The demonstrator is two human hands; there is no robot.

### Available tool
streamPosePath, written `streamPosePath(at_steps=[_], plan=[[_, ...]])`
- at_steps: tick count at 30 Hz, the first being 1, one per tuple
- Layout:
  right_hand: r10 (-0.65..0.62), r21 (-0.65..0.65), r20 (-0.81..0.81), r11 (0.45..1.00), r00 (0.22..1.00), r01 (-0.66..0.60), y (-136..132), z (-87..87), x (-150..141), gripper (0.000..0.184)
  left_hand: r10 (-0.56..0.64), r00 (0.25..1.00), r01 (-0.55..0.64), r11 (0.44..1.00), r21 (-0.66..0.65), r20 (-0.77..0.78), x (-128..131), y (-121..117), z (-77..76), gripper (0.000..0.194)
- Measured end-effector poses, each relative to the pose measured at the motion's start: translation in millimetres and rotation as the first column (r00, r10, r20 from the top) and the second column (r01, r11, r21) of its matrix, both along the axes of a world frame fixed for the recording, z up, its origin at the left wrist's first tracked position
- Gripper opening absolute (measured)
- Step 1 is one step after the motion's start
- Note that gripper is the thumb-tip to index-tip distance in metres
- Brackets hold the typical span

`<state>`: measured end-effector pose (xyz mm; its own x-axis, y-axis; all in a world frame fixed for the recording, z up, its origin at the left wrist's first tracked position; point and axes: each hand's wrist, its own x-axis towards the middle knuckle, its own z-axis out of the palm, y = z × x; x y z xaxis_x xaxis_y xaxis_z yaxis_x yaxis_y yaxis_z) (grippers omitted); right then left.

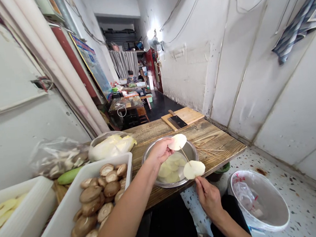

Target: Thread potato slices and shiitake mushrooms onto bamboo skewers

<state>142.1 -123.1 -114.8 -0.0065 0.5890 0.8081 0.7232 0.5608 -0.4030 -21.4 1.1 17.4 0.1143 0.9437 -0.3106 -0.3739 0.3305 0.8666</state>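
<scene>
From where I stand, L hand (160,152) pinches a pale slice (178,141) by its edge over the metal bowl (163,185), prob. so drips land inside. R hand's (208,195) thumb & fingers close on what looks like the low end of the skewer (185,156), below a 2nd slice (195,169), prob. for control. Bowl: more slices (170,169). White crate (58,226): mushrooms (112,188). Far-L tub (31,219): yellowish slices (6,210).

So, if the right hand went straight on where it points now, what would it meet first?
Probably the lower pale slice, just ahead of the right hand; whether they touch is unclear.
</scene>
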Motion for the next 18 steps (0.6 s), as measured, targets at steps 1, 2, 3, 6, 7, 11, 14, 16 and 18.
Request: streamPosePath(at_steps=[1, 2, 3, 6, 7, 11, 14, 16, 18], plan=[[-0.005, -0.006, 0.002, 1.000, 1.000, 0.005, 0.9, 1.8, -0.4, 0.020, -0.008, 1.000, 0.008, 1.000, -0.005, 0.009, -0.8, 0.7, 0.6, 0.007], [-0.011, -0.010, 0.003, 1.000, 1.000, 0.011, 2.0, 3.3, -0.6, 0.021, -0.020, 1.000, 0.020, 1.000, -0.011, 0.020, -1.5, 1.3, 1.3, 0.007], [-0.016, -0.007, 0.004, 1.000, 1.000, 0.016, 3.1, 4.5, -0.9, 0.021, -0.034, 0.999, 0.034, 0.999, -0.012, 0.034, -2.2, 1.6, 2.3, 0.008], [0.003, 0.004, -0.010, 1.000, 1.000, -0.003, 4.4, 7.5, -2.0, 0.021, -0.077, 0.995, 0.076, 0.997, 0.019, 0.056, -4.0, 1.3, 7.8, 0.005], [0.024, -0.007, -0.025, 1.000, 0.999, -0.024, 3.9, 8.8, -2.4, 0.020, -0.093, 0.995, 0.091, 0.995, 0.038, 0.044, -4.7, 0.9, 10.6, 0.004], [0.144, -0.223, -0.138, 0.959, 0.980, -0.173, -1.4, 19.2, -1.4, 0.023, -0.126, 0.984, 0.142, 0.982, 0.128, -0.124, -6.7, 0.7, 22.1, 0.006], [0.186, -0.366, -0.231, 0.893, 0.955, -0.263, -3.6, 31.2, 2.3, 0.026, -0.079, 0.976, 0.116, 0.977, 0.178, -0.201, -5.4, 1.3, 23.9, 0.006], [0.183, -0.392, -0.267, 0.876, 0.946, -0.280, -3.4, 37.9, 3.9, 0.027, -0.027, 0.988, 0.056, 0.980, 0.190, -0.151, -2.7, 1.1, 20.5, 0.003], [0.189, -0.382, -0.269, 0.879, 0.944, -0.285, -2.8, 41.0, 3.8, 0.027, 0.019, 0.997, -0.004, 0.981, 0.196, -0.079, -0.2, 0.6, 15.2, 0.003]])
